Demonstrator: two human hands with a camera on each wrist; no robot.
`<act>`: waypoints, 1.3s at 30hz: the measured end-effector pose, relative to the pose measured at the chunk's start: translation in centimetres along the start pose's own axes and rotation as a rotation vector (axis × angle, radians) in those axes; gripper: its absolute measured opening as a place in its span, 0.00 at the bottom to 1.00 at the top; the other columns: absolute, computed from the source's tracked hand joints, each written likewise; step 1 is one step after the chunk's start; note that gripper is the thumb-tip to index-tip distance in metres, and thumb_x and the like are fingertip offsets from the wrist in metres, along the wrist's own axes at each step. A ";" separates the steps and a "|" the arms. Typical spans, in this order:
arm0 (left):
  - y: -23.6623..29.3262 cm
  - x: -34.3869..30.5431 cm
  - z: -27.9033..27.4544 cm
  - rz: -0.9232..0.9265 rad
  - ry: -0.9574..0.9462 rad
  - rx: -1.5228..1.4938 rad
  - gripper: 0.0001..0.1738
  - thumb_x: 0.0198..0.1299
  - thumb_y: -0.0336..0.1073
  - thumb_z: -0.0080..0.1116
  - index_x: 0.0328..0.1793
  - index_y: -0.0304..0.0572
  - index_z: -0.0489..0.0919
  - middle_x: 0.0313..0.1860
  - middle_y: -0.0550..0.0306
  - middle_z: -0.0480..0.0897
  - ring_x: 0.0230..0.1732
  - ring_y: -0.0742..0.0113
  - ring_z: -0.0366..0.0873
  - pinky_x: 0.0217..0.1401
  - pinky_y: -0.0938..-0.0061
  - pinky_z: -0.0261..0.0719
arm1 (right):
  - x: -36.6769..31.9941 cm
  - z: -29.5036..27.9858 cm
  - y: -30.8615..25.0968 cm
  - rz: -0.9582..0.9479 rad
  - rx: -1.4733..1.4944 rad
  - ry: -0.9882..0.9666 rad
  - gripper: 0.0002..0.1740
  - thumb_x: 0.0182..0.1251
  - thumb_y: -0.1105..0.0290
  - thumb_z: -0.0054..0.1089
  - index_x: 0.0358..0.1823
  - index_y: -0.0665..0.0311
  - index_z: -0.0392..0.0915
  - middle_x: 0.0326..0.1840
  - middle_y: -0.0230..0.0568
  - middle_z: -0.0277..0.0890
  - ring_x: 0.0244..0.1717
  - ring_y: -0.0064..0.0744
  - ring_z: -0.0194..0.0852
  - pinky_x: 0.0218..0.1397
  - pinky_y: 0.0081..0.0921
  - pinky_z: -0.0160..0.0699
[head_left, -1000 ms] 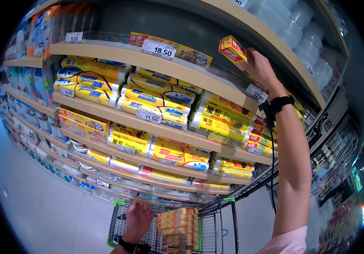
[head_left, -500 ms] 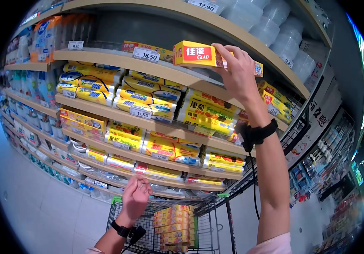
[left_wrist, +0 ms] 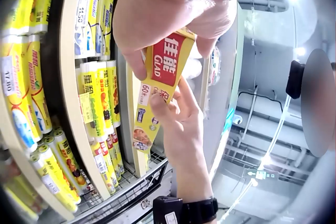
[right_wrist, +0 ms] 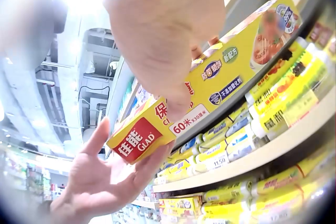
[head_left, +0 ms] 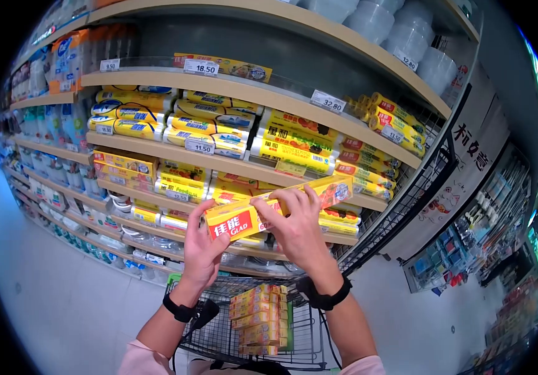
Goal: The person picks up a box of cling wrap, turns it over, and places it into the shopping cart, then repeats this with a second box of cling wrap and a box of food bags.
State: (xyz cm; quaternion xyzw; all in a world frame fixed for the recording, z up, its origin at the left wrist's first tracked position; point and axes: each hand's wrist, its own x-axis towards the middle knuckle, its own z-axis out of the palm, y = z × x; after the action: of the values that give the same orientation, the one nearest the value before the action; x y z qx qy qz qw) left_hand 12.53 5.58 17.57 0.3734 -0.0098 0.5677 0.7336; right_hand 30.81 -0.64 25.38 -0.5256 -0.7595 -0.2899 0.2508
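A long yellow and red Glad box (head_left: 234, 222) is held between both hands in front of the shelves, its right end tilted up. The left hand (head_left: 201, 253) grips its left end, thumb on the front. My right hand (head_left: 297, 228) pinches the middle from above, as the left wrist view of the box (left_wrist: 157, 87) and right hand (left_wrist: 184, 134) also shows. In the right wrist view the left hand (right_wrist: 105, 182) lies under the red-labelled end of the box (right_wrist: 226, 74). Below the hands, several similar boxes (head_left: 259, 315) are stacked in a wire cart (head_left: 306, 331).
Shelves (head_left: 231, 87) hold yellow rolls (head_left: 294, 147) and price tags. One flat box (head_left: 238, 67) lies on the upper shelf behind a tag. Plastic tubs (head_left: 409, 31) stand above at the right. A black wire rack side (head_left: 400, 206) borders the shelves, with grey floor (head_left: 81, 275) at the left.
The right hand has brought the box down and left from the upper shelf to above the cart. My left hand has risen and taken hold of the box's left end.
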 end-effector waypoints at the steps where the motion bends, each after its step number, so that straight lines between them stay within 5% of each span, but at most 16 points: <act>1: -0.9 -0.8 -0.5 -0.014 0.040 0.046 0.38 0.60 0.24 0.63 0.74 0.43 0.58 0.64 0.41 0.72 0.65 0.58 0.74 0.69 0.67 0.74 | -1.3 0.5 -0.1 0.004 0.006 -0.008 0.29 0.58 0.68 0.67 0.63 0.45 0.76 0.55 0.38 0.71 0.62 0.43 0.67 0.74 0.58 0.50; 5: -3.5 -4.1 -0.2 -0.008 0.187 0.171 0.28 0.62 0.29 0.59 0.67 0.43 0.63 0.56 0.43 0.78 0.56 0.55 0.82 0.57 0.61 0.86 | -6.7 0.3 0.6 0.055 0.079 -0.053 0.37 0.51 0.62 0.74 0.67 0.47 0.73 0.61 0.38 0.70 0.67 0.46 0.64 0.75 0.60 0.47; 10: -4.7 -8.6 0.2 -0.024 0.303 0.275 0.24 0.64 0.38 0.56 0.64 0.42 0.65 0.53 0.47 0.80 0.51 0.56 0.85 0.47 0.62 0.90 | -14.9 -2.9 3.4 0.495 0.012 -0.119 0.50 0.44 0.51 0.79 0.71 0.54 0.67 0.71 0.43 0.61 0.75 0.53 0.52 0.76 0.61 0.42; 12: -5.7 -10.5 -0.7 0.006 0.340 0.273 0.24 0.64 0.42 0.54 0.63 0.42 0.66 0.51 0.49 0.81 0.48 0.55 0.86 0.44 0.64 0.90 | -18.9 -3.2 5.1 0.596 0.104 -0.070 0.49 0.45 0.55 0.80 0.71 0.57 0.67 0.68 0.48 0.64 0.73 0.54 0.57 0.75 0.53 0.51; 15: -6.9 -13.8 -1.7 -0.071 0.420 0.168 0.22 0.66 0.42 0.53 0.61 0.37 0.70 0.49 0.45 0.82 0.46 0.55 0.86 0.43 0.64 0.91 | -24.2 -3.6 5.6 0.799 0.805 0.063 0.43 0.52 0.72 0.77 0.70 0.64 0.65 0.60 0.49 0.74 0.57 0.38 0.79 0.57 0.32 0.78; 16: -7.4 -14.8 -2.3 -0.108 0.458 0.136 0.23 0.66 0.44 0.53 0.59 0.35 0.74 0.48 0.45 0.84 0.45 0.54 0.87 0.42 0.65 0.91 | -25.8 -4.0 5.1 0.896 1.079 0.123 0.40 0.54 0.76 0.75 0.69 0.67 0.65 0.60 0.47 0.76 0.55 0.31 0.80 0.56 0.28 0.79; 20: -8.8 -18.0 -1.2 -0.260 0.459 0.157 0.24 0.69 0.48 0.52 0.57 0.32 0.75 0.46 0.45 0.85 0.40 0.57 0.87 0.40 0.68 0.92 | -32.7 -1.4 4.6 1.062 1.501 0.153 0.37 0.59 0.81 0.70 0.69 0.71 0.62 0.60 0.46 0.74 0.58 0.31 0.78 0.59 0.25 0.79; 24: -9.0 -19.8 1.2 -0.306 0.376 0.191 0.29 0.74 0.54 0.47 0.63 0.34 0.71 0.55 0.45 0.81 0.52 0.55 0.84 0.50 0.65 0.90 | -36.7 -0.4 4.5 0.939 1.519 0.319 0.34 0.60 0.83 0.68 0.67 0.73 0.64 0.56 0.44 0.77 0.58 0.30 0.76 0.62 0.26 0.77; 30: -9.3 -21.7 4.1 -0.307 0.261 0.382 0.26 0.75 0.48 0.47 0.69 0.38 0.65 0.62 0.49 0.77 0.57 0.56 0.81 0.57 0.65 0.87 | -39.9 -2.5 4.2 1.038 1.506 0.380 0.33 0.63 0.81 0.66 0.69 0.72 0.65 0.57 0.46 0.77 0.56 0.28 0.76 0.61 0.26 0.76; 39: -10.5 -22.0 6.7 -0.299 0.313 0.593 0.27 0.74 0.52 0.46 0.71 0.45 0.63 0.52 0.53 0.80 0.39 0.66 0.82 0.42 0.73 0.85 | -43.7 -2.2 3.8 1.137 1.624 0.313 0.27 0.73 0.71 0.58 0.70 0.69 0.64 0.49 0.42 0.80 0.41 0.24 0.80 0.46 0.23 0.81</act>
State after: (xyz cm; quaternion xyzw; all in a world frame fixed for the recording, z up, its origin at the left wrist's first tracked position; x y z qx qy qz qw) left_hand 16.31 -17.13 7.15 0.4759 0.3222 0.4827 0.6608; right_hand 48.64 -29.65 -2.42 -0.4362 -0.3219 0.4131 0.7317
